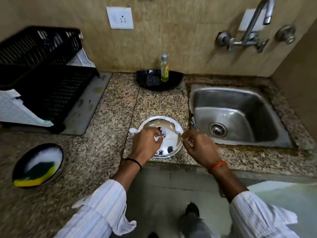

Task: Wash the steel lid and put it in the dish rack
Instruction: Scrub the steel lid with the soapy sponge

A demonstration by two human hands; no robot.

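Note:
The round steel lid (169,134) lies on the granite counter near its front edge, just left of the sink, smeared with white foam. My left hand (146,143) rests over the lid's left side, fingers curled near its centre knob, foam on the fingertips. My right hand (197,146) pinches the lid's right rim. The black plastic dish rack (51,88) stands at the far left on a grey mat.
A steel sink (238,115) with a drain sits to the right, under a wall tap (252,31). A dark bowl (38,164) with foam and a yellow-green sponge is at the front left. A soap bottle (164,69) stands in a black dish at the back.

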